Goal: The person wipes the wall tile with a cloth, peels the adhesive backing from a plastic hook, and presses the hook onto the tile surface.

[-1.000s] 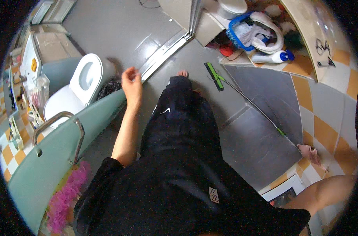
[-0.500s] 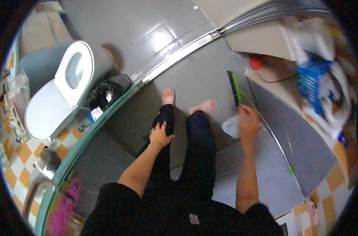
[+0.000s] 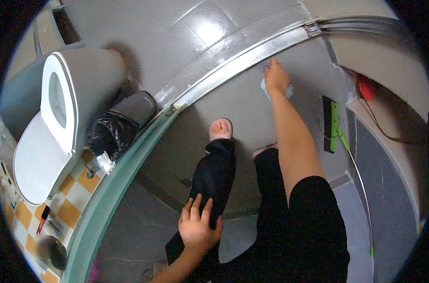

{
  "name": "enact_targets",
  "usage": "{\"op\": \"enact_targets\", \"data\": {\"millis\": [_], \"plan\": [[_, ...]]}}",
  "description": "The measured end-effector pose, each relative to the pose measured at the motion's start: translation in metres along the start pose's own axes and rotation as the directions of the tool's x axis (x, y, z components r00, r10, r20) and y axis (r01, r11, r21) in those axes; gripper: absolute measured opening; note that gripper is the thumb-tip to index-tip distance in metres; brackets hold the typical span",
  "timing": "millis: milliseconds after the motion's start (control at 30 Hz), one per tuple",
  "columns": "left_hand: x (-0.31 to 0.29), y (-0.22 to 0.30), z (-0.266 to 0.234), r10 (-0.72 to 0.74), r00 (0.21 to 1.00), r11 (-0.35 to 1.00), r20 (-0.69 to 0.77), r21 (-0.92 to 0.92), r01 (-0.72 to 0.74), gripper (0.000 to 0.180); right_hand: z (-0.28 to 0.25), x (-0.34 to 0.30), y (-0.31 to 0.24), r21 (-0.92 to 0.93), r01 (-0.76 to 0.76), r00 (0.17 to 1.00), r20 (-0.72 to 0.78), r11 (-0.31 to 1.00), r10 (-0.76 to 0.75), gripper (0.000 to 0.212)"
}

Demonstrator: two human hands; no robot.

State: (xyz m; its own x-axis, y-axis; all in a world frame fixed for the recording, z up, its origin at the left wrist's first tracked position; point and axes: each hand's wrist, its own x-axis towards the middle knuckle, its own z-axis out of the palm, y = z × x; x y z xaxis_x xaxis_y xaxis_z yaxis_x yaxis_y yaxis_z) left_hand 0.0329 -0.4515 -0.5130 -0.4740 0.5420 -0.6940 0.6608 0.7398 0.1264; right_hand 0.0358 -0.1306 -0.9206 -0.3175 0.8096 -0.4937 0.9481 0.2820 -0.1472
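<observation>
My right hand (image 3: 276, 78) is stretched far out and down to the grey floor (image 3: 242, 94), just inside the metal door track (image 3: 252, 54). Its fingers are closed on a pale blue cloth (image 3: 265, 88), which shows on both sides of the hand and is mostly covered by it. My left hand (image 3: 199, 226) lies with fingers spread on my dark-trousered left leg and holds nothing. Pink slippers (image 3: 227, 123) are on my feet; my right arm partly hides the right one.
A green-and-black floor squeegee (image 3: 333, 125) with a long thin handle lies to the right. Left of the glass panel edge (image 3: 115, 203) are a white toilet (image 3: 61, 101) and a black-bagged bin (image 3: 136, 108). A red object (image 3: 366, 87) sits under the cabinet at right.
My right hand has reached forward and down to the floor with the cloth, away from beside the squeegee. My left hand stays on the leg. The view has shifted.
</observation>
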Motion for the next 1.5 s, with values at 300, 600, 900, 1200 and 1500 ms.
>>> {"op": "enact_targets", "data": {"millis": [300, 600, 900, 1200, 1500], "plan": [[-0.009, 0.008, 0.002, -0.003, 1.0, 1.0, 0.022, 0.0, 0.003, 0.051, -0.088, -0.131, 0.043, 0.511, 0.212, 0.903, -0.427, 0.833, 0.032, 0.013], [-0.011, -0.019, 0.017, 0.088, 0.957, 0.837, -0.277, -0.5, -0.222, 0.031, -0.415, -0.371, 0.051, 0.152, 0.742, 0.529, -0.732, 0.653, -0.43, 0.027], [-0.125, 0.18, -0.324, 0.842, 0.454, 0.177, -0.292, -0.645, -0.743, 0.022, -0.604, -0.512, 0.093, -0.136, 0.817, 0.283, -0.753, 0.561, -0.594, 0.033], [-0.224, 0.27, -0.32, 0.937, 0.144, -0.05, -0.317, -0.532, -0.845, 0.028, -0.675, -0.592, 0.158, -0.121, 0.706, 0.231, -0.892, 0.698, -0.388, 0.033], [-0.257, 0.337, -0.307, 0.958, 0.113, -0.144, -0.264, -0.782, -0.607, 0.027, -0.723, -0.631, 0.191, 0.018, 0.667, 0.216, -0.961, 0.745, -0.17, 0.046]]}}
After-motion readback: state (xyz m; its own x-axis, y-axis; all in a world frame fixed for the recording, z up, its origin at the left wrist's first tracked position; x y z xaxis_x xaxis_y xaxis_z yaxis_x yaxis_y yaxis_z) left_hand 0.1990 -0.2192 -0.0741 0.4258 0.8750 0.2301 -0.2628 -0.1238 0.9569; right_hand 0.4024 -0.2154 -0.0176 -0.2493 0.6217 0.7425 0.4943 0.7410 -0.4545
